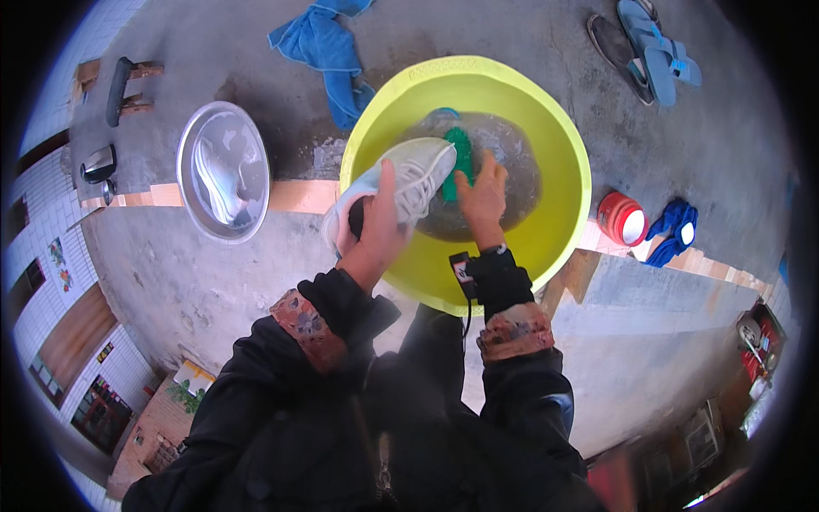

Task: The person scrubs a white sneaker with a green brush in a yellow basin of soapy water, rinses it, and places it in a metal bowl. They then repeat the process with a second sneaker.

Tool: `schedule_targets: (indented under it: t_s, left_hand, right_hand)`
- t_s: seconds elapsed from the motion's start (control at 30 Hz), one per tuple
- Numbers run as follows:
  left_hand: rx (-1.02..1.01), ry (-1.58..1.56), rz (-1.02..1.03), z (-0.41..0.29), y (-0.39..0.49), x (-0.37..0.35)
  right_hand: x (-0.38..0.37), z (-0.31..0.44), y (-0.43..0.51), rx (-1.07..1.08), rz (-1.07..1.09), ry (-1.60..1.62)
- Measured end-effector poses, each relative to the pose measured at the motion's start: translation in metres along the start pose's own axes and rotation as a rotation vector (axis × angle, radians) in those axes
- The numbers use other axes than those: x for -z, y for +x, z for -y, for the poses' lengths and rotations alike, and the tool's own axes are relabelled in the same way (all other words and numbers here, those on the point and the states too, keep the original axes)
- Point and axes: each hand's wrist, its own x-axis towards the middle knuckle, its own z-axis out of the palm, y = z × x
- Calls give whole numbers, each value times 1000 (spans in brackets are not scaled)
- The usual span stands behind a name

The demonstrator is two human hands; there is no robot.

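My left hand [379, 233] grips a white lace-up sneaker [409, 176] by its heel and opening, tilted over a yellow plastic basin [566, 185]. Murky water [512, 198] lies in the basin. A green scrub brush [459, 160] is just past the shoe's toe, partly behind my right hand's fingertips. My right hand [484, 201] is over the water beside the brush, fingers apart; whether a fingertip touches the brush I cannot tell. A small blue object [449, 111] shows at the water's far edge.
A metal basin [262, 192] with a white shoe [216, 182] in it stands left. A blue cloth [326, 48] lies beyond. Slippers [659, 64] lie at the upper right. A red tub [622, 219] and a dark blue cloth [668, 233] are right. A small stool [119, 93] stands far left.
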Motion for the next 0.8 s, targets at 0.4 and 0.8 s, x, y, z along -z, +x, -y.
schedule_targets:
  t_s: [0.4, 0.8]
  left_hand:
    - [-7, 9, 35, -10, -9, 2]
    - [-127, 155, 212, 0, 5, 18]
  right_hand:
    - [-31, -16, 29, -178, 268, 52]
    - [63, 91, -36, 305, 176, 403]
